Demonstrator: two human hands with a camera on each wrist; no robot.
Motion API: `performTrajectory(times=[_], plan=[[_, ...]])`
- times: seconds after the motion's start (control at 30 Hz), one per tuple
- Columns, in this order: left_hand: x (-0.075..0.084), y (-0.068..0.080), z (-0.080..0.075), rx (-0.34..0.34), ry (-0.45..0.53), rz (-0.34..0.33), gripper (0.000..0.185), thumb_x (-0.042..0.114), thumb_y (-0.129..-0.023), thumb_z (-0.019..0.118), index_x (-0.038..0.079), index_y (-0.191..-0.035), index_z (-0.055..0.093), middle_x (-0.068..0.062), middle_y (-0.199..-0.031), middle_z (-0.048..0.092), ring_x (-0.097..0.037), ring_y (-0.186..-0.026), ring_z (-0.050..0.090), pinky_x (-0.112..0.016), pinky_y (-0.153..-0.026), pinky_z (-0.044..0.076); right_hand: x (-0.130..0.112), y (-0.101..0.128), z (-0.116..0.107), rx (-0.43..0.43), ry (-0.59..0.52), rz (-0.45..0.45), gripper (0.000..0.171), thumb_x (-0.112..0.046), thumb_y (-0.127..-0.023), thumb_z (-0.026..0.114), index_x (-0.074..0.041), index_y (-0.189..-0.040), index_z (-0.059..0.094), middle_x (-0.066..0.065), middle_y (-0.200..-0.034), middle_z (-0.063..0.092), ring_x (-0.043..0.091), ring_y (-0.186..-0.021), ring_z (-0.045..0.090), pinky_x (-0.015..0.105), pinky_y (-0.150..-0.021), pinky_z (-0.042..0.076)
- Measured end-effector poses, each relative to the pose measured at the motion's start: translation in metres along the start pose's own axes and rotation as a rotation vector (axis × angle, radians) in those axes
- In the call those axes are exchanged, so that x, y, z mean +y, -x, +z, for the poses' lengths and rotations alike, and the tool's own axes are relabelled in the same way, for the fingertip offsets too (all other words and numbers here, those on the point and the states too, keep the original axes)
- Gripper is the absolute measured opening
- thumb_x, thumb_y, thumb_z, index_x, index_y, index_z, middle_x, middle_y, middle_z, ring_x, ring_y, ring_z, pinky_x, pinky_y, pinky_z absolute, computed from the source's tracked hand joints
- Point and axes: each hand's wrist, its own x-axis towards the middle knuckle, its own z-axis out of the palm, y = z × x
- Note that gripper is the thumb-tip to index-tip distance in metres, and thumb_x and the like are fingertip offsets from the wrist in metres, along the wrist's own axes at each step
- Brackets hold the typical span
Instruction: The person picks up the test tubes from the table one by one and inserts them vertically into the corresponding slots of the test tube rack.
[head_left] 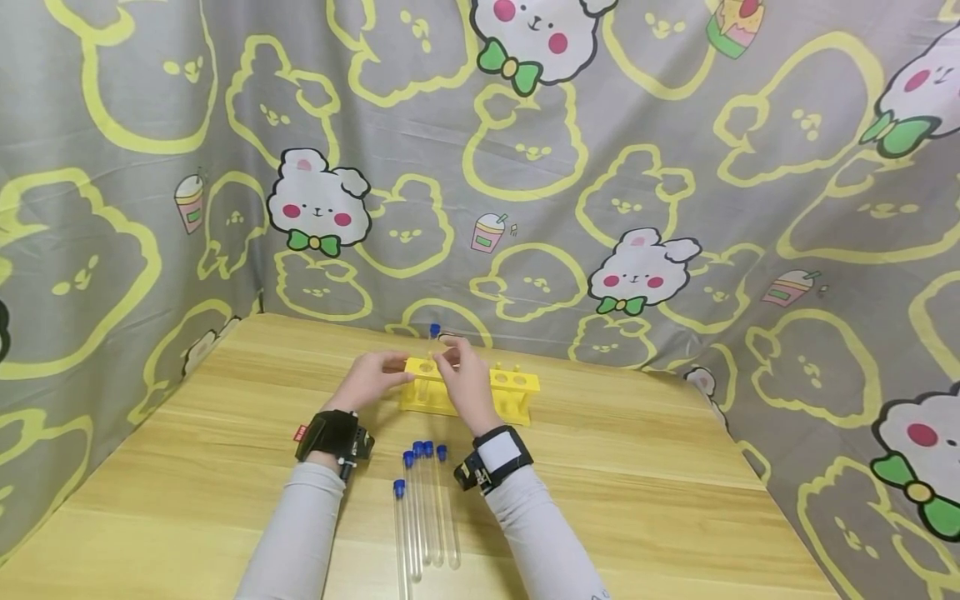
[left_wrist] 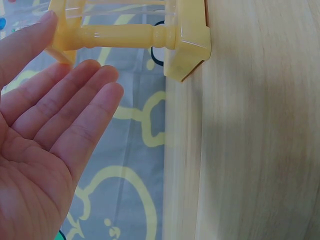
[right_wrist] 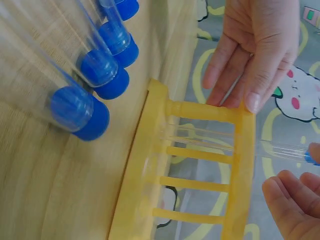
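A yellow test tube rack (head_left: 513,382) stands toward the back of the table. My left hand (head_left: 371,379) holds its left end; in the left wrist view the thumb (left_wrist: 35,42) lies against the top plate and the other fingers are nearly straight. My right hand (head_left: 467,379) is over the rack, pinching a clear test tube near its blue cap (head_left: 434,331). In the right wrist view this test tube (right_wrist: 280,148) passes through the top plate, and a fingertip touches the cap at the frame edge. Part of the grip is hidden.
Several clear test tubes (head_left: 427,517) with blue caps lie side by side on the wooden table (head_left: 645,500), between my forearms and in front of the rack. A grey patterned curtain (head_left: 420,167) hangs behind the table and along both sides.
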Motion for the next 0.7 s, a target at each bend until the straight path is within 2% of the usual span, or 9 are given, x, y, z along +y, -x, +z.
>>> performTrajectory(times=[0.23, 0.4, 0.5, 0.7], plan=[[-0.001, 0.0, -0.001, -0.012, 0.007, -0.003, 0.051, 0.026, -0.091, 0.069, 0.002, -0.134, 0.056, -0.02, -0.127, 0.065, -0.035, -0.117, 0.062, -0.049, -0.103, 0.049, -0.003, 0.013, -0.017, 0.055, -0.003, -0.057, 0.027, -0.021, -0.093, 0.067, -0.003, -0.113, 0.065, 0.012, -0.096, 0.072, 0.024, -0.09, 0.07, 0.033, -0.076, 0.061], [-0.002, 0.0, -0.001, -0.012, 0.026, -0.007, 0.052, 0.025, -0.09, 0.069, 0.002, -0.134, 0.055, -0.02, -0.127, 0.064, -0.035, -0.117, 0.062, -0.049, -0.104, 0.048, -0.005, 0.027, -0.031, 0.035, 0.031, -0.067, 0.022, -0.023, -0.091, 0.069, -0.003, -0.1, 0.068, 0.011, -0.089, 0.073, 0.021, -0.08, 0.068, 0.03, -0.069, 0.059], [-0.004, -0.001, 0.0, -0.014, 0.033, -0.008, 0.052, 0.025, -0.09, 0.069, 0.002, -0.135, 0.055, -0.02, -0.127, 0.064, -0.035, -0.117, 0.062, -0.049, -0.104, 0.048, -0.005, 0.036, -0.037, -0.038, 0.05, -0.028, 0.02, -0.023, -0.089, 0.07, -0.004, -0.094, 0.069, 0.009, -0.081, 0.072, 0.016, -0.069, 0.065, 0.026, -0.061, 0.055], [-0.005, -0.001, 0.0, -0.023, 0.045, -0.018, 0.053, 0.027, -0.09, 0.07, 0.003, -0.135, 0.055, -0.02, -0.128, 0.064, -0.035, -0.118, 0.061, -0.05, -0.104, 0.048, -0.003, 0.052, -0.045, -0.341, 0.104, 0.127, 0.018, -0.021, -0.089, 0.07, -0.004, -0.087, 0.068, 0.006, -0.07, 0.067, 0.01, -0.052, 0.056, 0.023, -0.048, 0.05]])
